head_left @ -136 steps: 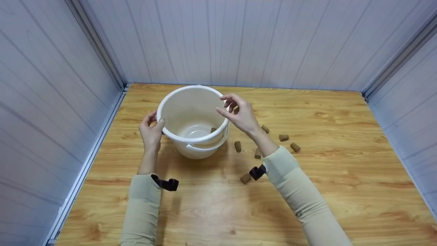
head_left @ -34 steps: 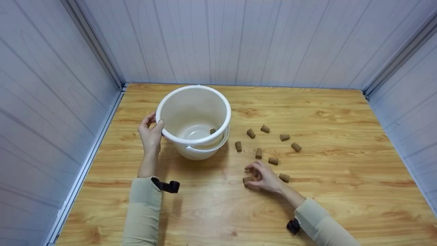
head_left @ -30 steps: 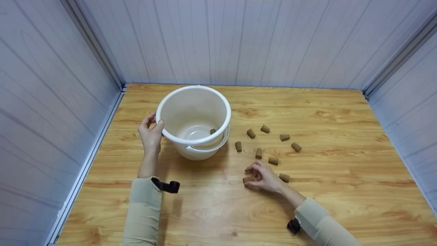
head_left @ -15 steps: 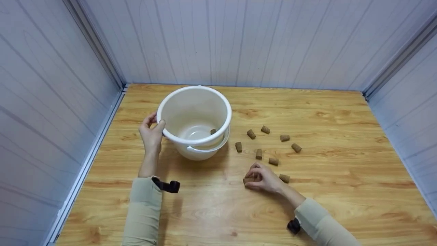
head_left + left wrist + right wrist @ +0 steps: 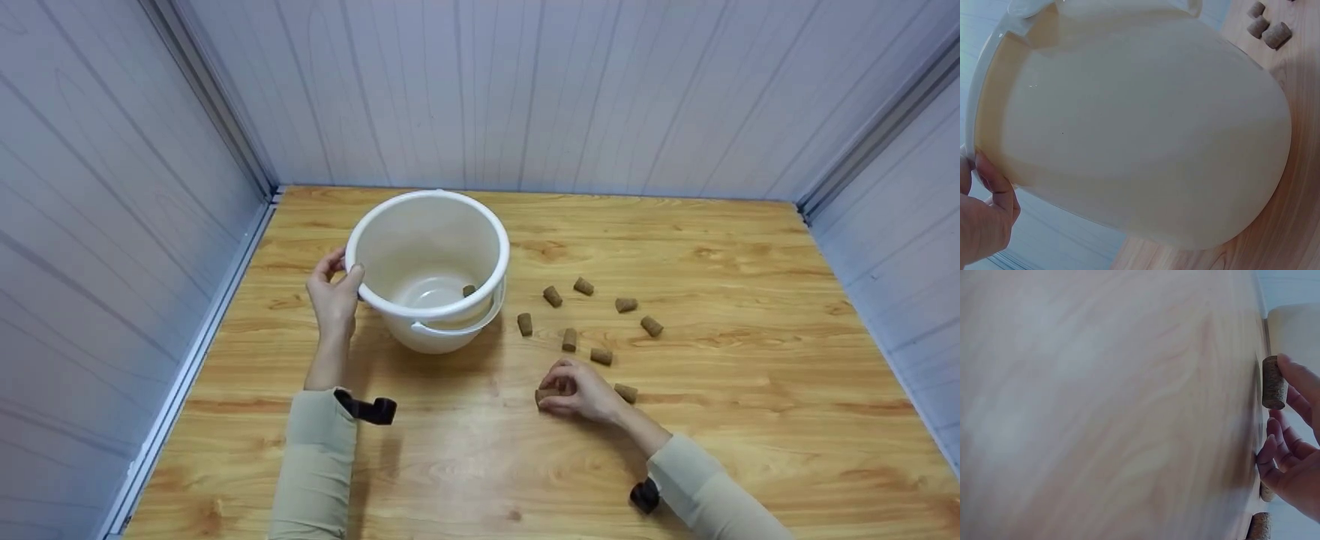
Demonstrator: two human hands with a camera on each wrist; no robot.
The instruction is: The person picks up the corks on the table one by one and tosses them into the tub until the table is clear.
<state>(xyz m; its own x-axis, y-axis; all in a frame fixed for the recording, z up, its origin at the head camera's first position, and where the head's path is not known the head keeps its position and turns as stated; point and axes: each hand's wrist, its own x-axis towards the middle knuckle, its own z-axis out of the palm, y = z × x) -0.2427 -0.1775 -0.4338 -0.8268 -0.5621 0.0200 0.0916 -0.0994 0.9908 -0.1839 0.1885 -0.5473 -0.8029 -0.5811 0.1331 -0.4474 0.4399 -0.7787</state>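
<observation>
A white bucket (image 5: 427, 247) stands on the wooden table, left of middle. My left hand (image 5: 332, 292) grips its rim on the left side, thumb over the edge and fingers outside, as the left wrist view also shows. One cork (image 5: 469, 290) lies at the bottom, partly cut off by the near rim. My right hand (image 5: 581, 394) is low at the table and pinches a cork (image 5: 1274, 382) between thumb and fingers. Its other fingertips lie close to the tabletop. Right behind that hand sits another cork (image 5: 625, 393).
Several loose corks (image 5: 570, 340) lie scattered on the table (image 5: 750, 337) right of the bucket. The bucket's handle (image 5: 469, 326) hangs down on its near right side. Pale panels enclose the table at the back (image 5: 525, 97) and both sides.
My right hand has come down from the bucket's right rim to the nearest cork, and its fingers have drawn in a little on it. My left hand has kept its grip on the rim.
</observation>
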